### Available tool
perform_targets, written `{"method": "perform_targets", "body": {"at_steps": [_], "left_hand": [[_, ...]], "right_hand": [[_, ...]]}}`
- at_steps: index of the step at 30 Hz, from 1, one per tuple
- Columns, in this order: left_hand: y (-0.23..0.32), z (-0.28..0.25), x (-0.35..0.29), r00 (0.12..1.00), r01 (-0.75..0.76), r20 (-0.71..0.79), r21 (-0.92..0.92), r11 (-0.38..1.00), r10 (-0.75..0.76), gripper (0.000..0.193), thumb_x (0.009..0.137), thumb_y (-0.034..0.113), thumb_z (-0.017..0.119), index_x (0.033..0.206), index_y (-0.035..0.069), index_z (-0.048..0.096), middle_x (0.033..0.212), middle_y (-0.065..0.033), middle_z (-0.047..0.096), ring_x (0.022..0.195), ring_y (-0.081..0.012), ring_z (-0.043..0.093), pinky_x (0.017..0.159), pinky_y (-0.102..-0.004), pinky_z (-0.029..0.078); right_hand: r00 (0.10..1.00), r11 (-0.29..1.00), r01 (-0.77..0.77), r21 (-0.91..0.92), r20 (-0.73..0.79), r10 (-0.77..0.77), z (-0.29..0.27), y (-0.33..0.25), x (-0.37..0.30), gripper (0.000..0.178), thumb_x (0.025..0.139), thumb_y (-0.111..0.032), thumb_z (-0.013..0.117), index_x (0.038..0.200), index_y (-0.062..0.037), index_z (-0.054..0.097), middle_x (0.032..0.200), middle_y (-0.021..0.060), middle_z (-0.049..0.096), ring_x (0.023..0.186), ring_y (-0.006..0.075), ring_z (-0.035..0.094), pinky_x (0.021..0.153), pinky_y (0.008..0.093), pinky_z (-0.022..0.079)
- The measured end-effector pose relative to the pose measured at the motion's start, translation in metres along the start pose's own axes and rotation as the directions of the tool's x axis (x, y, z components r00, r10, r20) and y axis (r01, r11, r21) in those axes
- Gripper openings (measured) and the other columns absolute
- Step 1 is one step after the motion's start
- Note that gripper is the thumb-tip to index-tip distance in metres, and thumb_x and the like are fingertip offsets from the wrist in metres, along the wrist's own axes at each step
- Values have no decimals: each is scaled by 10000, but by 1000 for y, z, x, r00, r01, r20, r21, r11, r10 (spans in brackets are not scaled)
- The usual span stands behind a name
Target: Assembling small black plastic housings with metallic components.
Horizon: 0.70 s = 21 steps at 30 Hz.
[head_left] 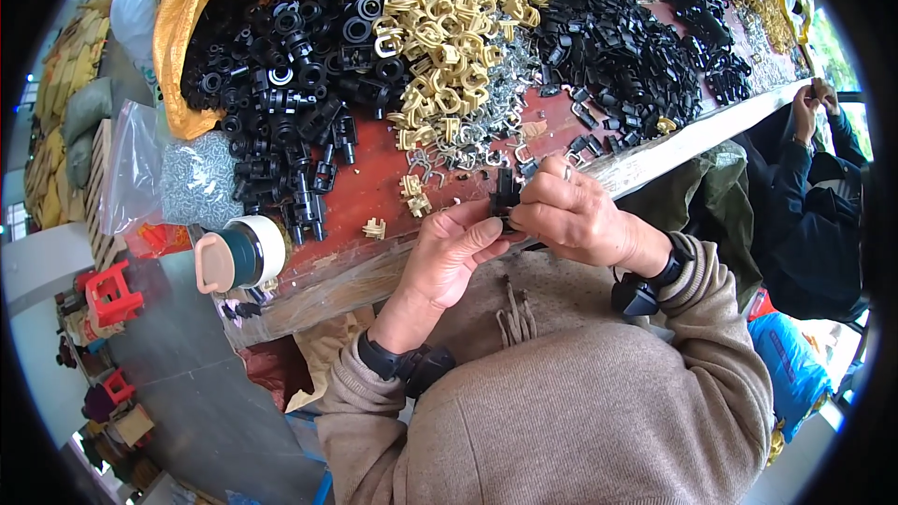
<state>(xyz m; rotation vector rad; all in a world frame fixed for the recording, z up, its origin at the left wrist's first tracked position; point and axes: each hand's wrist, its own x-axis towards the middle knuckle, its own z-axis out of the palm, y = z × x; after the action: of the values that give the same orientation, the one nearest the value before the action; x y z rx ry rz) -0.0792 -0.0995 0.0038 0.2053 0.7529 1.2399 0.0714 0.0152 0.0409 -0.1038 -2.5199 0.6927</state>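
Observation:
My left hand (445, 254) and my right hand (582, 219) meet at the table's near edge, both closed on one small black plastic part (506, 185). Its upper end sticks up between my fingertips; the lower end is hidden by them. The left thumb and fingers pinch it from below, and the right fingers press on its right side. Just beyond lie cream plastic clips: a loose pair (414, 194) and a single one (374, 228), near my left hand. Bent metal pieces (458, 161) are scattered past the fingertips.
Heaps of black fittings (290, 65), cream clips (449, 28) and flat black parts (627, 56) cover the red table (369, 182). A bag of screws (198, 178) and a lidded cup (245, 254) stand left. Another person (814, 215) works at the right.

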Motion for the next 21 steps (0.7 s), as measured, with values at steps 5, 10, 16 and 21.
{"method": "perform_targets", "body": {"at_steps": [5, 10, 16, 21], "left_hand": [[0, 2, 0, 1000, 1, -9, -4, 1000, -1, 298, 781, 126, 596, 1055, 23, 542, 944, -60, 602, 823, -158, 598, 714, -230, 483], [3, 2, 0, 1000, -16, -25, 11, 1000, 17, 294, 778, 112, 596, 1049, 13, 543, 934, -69, 604, 815, -159, 600, 721, -227, 482], [8, 0, -4, 999, 24, 36, -25, 999, -23, 262, 773, 67, 581, 1024, -1, 547, 916, -78, 603, 808, -166, 600, 710, -222, 491], [16, -18, -6, 996, -56, -82, -132, 990, 45, 234, 772, 42, 566, 1000, -5, 548, 936, -102, 593, 830, -189, 595, 686, -213, 499]], "right_hand": [[999, 999, -15, 31, 35, 14, 0, 0, 0, 221, 568, -9, 657, 768, -41, 570, 733, 39, 446, 636, 201, 434, 549, 293, 378], [996, 994, -94, 49, -4, 94, 5, -1, -3, 207, 606, -16, 672, 780, -49, 564, 718, 37, 441, 632, 194, 436, 560, 284, 380], [733, 401, -606, 686, 286, 617, 9, 6, 1, 230, 628, -23, 687, 800, -53, 537, 714, 51, 449, 629, 188, 455, 549, 276, 382], [828, 507, -539, 673, 314, 464, 8, 32, 11, 195, 675, -84, 665, 793, -35, 517, 676, 59, 467, 589, 178, 467, 531, 265, 389]]}}
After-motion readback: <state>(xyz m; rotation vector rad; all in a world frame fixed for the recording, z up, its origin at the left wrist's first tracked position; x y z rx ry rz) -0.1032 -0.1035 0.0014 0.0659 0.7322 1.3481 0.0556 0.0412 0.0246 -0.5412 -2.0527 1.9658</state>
